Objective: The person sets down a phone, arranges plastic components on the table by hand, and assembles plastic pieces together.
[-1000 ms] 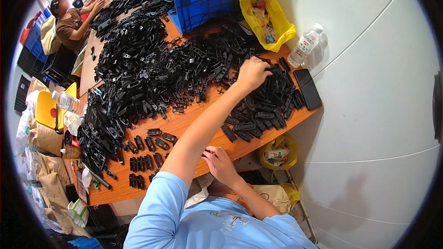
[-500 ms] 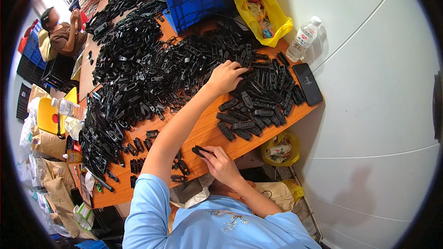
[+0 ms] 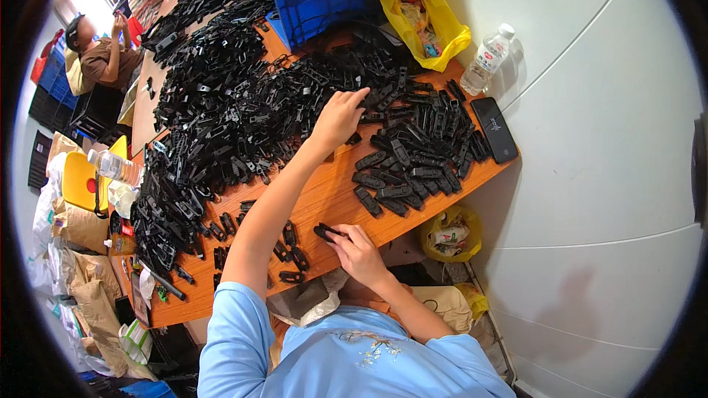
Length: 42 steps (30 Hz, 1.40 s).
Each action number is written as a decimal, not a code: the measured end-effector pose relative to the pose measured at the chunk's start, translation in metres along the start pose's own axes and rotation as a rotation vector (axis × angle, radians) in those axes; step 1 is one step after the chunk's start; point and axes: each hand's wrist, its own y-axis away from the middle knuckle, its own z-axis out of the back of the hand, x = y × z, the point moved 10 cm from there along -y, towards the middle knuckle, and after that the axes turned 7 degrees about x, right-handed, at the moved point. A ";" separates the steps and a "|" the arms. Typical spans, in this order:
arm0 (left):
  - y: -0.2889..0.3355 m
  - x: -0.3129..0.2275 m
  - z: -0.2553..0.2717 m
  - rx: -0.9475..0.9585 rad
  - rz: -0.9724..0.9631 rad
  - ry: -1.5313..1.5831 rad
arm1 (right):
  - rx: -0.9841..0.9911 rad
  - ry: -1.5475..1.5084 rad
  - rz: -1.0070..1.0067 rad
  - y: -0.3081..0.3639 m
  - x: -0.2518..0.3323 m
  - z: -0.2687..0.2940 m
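Note:
A wide heap of small black plastic parts (image 3: 236,88) spreads over the wooden table (image 3: 335,195). My left hand (image 3: 339,119) reaches over the heap's near right edge. Its fingers stretch forward, partly apart, and no part shows clearly in them. To its right, oblong black parts (image 3: 424,144) lie in a closer, more ordered group. Near the table's front edge, my right hand (image 3: 358,254) pinches an oblong black plastic part (image 3: 324,232) between thumb and fingers. Several loose black parts (image 3: 293,256) lie to its left, some hidden by my left forearm.
At the right stand a water bottle (image 3: 487,60) and a dark phone (image 3: 494,130), close to a white wall. Behind the heap are a blue crate (image 3: 317,0) and a yellow bag (image 3: 424,18). Another yellow bag (image 3: 451,234) hangs below the table edge. Two people sit at the far left.
My left hand has drawn left, away from the ordered group and toward the heap. My right hand keeps its part, now turned slightly. The view has shifted a little.

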 end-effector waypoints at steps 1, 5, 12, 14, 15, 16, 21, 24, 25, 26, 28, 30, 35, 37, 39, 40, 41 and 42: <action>0.004 0.006 0.009 -0.023 0.059 0.105 | -0.019 -0.003 0.001 0.001 -0.001 0.001; 0.034 0.020 0.036 -0.065 0.306 0.557 | -0.048 -0.029 -0.023 -0.001 -0.002 0.004; 0.129 -0.017 0.062 -0.130 0.499 1.565 | -0.120 -0.531 -0.420 0.015 -0.047 0.003; 0.157 -0.025 0.069 -0.207 0.538 1.649 | -0.138 -0.734 -0.410 0.010 -0.038 0.009; 0.162 -0.035 0.079 -0.240 0.527 1.627 | -0.143 -0.863 -0.459 0.012 -0.037 0.009; 0.169 -0.039 0.081 -0.240 0.533 1.631 | -0.157 -0.932 -0.409 0.012 -0.033 0.011; 0.208 -0.039 0.088 -0.402 0.628 1.555 | -0.168 -1.219 -0.334 0.011 -0.001 0.013; 0.230 -0.033 0.087 -0.509 0.719 1.408 | -0.055 -1.306 -0.265 0.006 0.023 0.009; 0.231 -0.037 0.089 -0.517 0.708 1.356 | -0.050 -1.305 -0.271 0.004 0.027 0.007; 0.232 -0.041 0.091 -0.523 0.694 1.305 | -0.028 -1.335 -0.296 0.002 0.030 0.001; 0.233 -0.053 0.092 -0.526 0.695 1.297 | -0.005 -1.363 -0.324 -0.002 0.032 -0.009; 0.230 -0.067 0.096 -0.564 0.633 1.403 | -0.022 -1.479 -0.388 -0.003 0.026 -0.021; 0.239 -0.066 0.095 -0.607 0.626 1.444 | -0.063 -1.535 -0.454 -0.002 0.022 -0.032; 0.243 -0.062 0.098 -0.661 0.605 1.418 | -0.065 -1.571 -0.456 -0.002 0.023 -0.035; 0.244 -0.062 0.101 -0.695 0.630 1.409 | -0.064 -1.573 -0.477 -0.002 0.025 -0.036; 0.246 -0.061 0.102 -0.730 0.655 1.397 | -0.061 -1.576 -0.498 -0.002 0.025 -0.038; 0.246 -0.061 0.102 -0.730 0.655 1.396 | -0.061 -1.577 -0.498 -0.002 0.025 -0.039; 0.245 -0.061 0.102 -0.732 0.652 1.404 | -0.051 -1.582 -0.494 -0.002 0.027 -0.040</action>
